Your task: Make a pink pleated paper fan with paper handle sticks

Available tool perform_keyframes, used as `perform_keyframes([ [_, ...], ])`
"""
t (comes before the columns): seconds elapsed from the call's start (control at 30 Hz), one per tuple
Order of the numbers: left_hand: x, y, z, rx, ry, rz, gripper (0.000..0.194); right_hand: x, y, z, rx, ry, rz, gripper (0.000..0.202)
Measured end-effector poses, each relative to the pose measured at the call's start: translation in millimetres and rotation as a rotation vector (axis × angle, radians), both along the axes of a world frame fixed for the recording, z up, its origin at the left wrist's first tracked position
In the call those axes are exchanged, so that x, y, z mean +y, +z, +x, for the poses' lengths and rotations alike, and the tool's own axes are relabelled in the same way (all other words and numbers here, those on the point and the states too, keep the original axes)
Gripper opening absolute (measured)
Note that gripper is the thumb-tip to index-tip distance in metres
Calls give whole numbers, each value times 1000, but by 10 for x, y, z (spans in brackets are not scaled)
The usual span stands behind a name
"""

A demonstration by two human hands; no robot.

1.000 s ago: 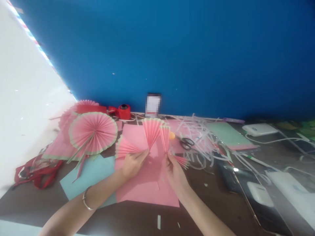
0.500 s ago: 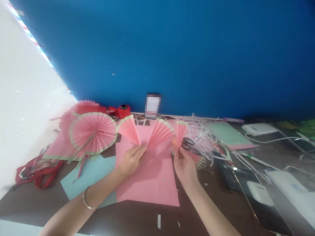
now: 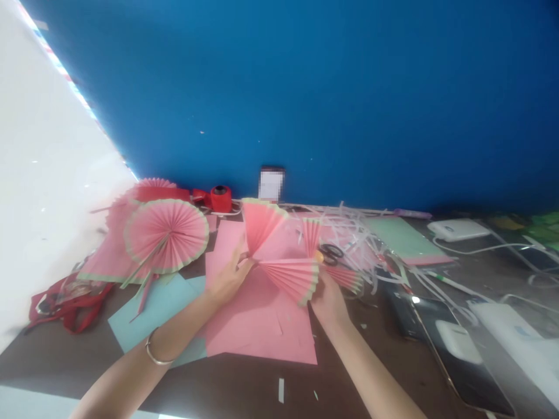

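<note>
Pinched in my left hand is the inner end of a pleated pink paper fan with a pale green rim. A second pleated section spreads rightward from the same point, over the pink sheets. My right hand is at that section's right edge, its fingertips partly hidden. Just beyond it stand another small pleated piece and black-handled scissors. One more pleated piece lies to the right of my right hand.
Finished round fans lie at the left, by blue sheets and a red strap. Red tape sits at the back. White paper strips, a phone and a white power bank are on the right.
The pleated sections at my left hand have shifted rightward, and one has swung down over the pink sheets. My right hand has come away from the small upright piece.
</note>
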State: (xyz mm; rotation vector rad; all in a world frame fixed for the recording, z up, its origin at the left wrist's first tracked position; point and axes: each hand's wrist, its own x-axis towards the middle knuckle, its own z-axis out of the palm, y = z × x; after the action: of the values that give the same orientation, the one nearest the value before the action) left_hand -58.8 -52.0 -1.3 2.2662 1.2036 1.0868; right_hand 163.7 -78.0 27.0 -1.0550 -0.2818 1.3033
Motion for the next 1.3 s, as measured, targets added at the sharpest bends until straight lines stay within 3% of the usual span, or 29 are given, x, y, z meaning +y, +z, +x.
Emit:
perform_keyframes([
  [0.2,25,51,56,-92,-57,-3,24,-16,-10,1,-103,40,96,13],
  [0.43,68,58,129,-449,84,-415,26,-50,-57,-50,-224,92,119,23],
  [0.77,-41,143,233,-590,-134,-711,37,-128,5,-95,-640,144,227,14],
  [0.97,-65,148,225,-620,-233,-802,55,-135,61,-98,-595,118,244,23],
  [1.17,-90,156,216,-599,-329,-753,48,-127,-49,-115,-501,72,153,19],
  [1.3,-103,153,215,-611,-344,-783,48,-102,-131,-118,-351,143,63,17],
])
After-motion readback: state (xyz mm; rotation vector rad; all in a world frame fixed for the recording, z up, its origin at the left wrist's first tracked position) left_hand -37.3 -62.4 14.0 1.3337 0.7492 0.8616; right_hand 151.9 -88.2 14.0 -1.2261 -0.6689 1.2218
